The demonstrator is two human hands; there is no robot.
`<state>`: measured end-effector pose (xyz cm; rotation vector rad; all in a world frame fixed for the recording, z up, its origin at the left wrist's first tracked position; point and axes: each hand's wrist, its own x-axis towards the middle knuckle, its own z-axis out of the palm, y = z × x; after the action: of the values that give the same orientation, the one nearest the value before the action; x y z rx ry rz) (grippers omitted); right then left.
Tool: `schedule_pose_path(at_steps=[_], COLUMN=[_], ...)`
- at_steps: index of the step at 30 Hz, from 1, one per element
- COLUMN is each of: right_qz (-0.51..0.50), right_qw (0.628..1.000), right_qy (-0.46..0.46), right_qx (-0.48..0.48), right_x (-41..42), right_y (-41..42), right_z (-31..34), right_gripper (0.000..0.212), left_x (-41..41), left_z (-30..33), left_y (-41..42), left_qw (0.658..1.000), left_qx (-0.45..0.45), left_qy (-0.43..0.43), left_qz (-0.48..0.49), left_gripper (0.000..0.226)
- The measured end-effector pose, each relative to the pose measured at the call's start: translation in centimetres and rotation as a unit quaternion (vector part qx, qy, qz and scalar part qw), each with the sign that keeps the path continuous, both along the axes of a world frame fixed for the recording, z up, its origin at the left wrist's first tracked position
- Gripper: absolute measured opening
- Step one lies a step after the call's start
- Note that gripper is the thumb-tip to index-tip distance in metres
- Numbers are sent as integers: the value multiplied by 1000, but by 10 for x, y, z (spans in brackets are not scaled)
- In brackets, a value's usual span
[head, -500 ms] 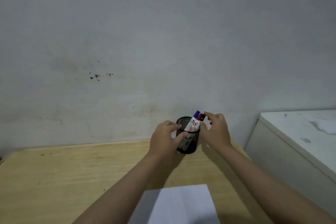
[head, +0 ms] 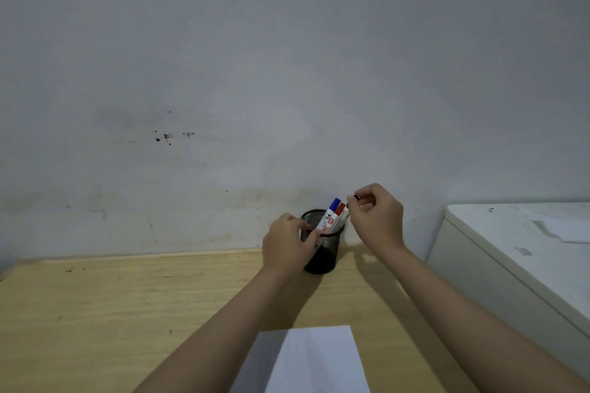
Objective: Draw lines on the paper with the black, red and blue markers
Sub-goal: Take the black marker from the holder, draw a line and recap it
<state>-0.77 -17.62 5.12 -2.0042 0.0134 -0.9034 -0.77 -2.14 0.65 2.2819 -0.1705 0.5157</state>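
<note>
A black mesh pen cup [head: 322, 257] stands on the wooden desk [head: 127, 313] near the wall. A blue-capped marker [head: 334, 205] and a red-capped marker [head: 340, 210] lean out of it to the right. My left hand [head: 287, 244] grips the cup's left side and rim. My right hand [head: 376, 217] is raised just right of the cup, its fingers pinched on the black cap of a third marker [head: 356, 197], whose body is mostly hidden by the hand. A white sheet of paper [head: 313, 360] lies at the desk's near edge between my forearms.
A stained grey wall rises right behind the desk. A white cabinet [head: 517, 252] stands at the right, its top slightly above desk level, with a narrow gap to the desk.
My right hand has risen and shifted right from the markers' caps, with the black marker's cap pinched in its fingers. The left hand still holds the cup.
</note>
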Motion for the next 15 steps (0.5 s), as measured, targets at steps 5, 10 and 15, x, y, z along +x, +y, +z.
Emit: schedule_pose_path(at_steps=[5,10,15], right_qz=[14,105,182], right_qw=[992,983,975], right_qy=[-92,-59,-20], right_qx=[79,140,122], right_x=[-44,-89,-122], right_y=[-6,-1,5], right_z=[20,-2,-20], right_gripper=[11,14,13], left_x=[-41,-78,-103], left_z=[15,33,46], left_y=[-12,-21,-19], left_qw=[977,905,893], left_qx=[-202,-400,-432], left_qy=[8,24,11], left_qz=[-62,-142,-124], left_gripper=[7,16,20])
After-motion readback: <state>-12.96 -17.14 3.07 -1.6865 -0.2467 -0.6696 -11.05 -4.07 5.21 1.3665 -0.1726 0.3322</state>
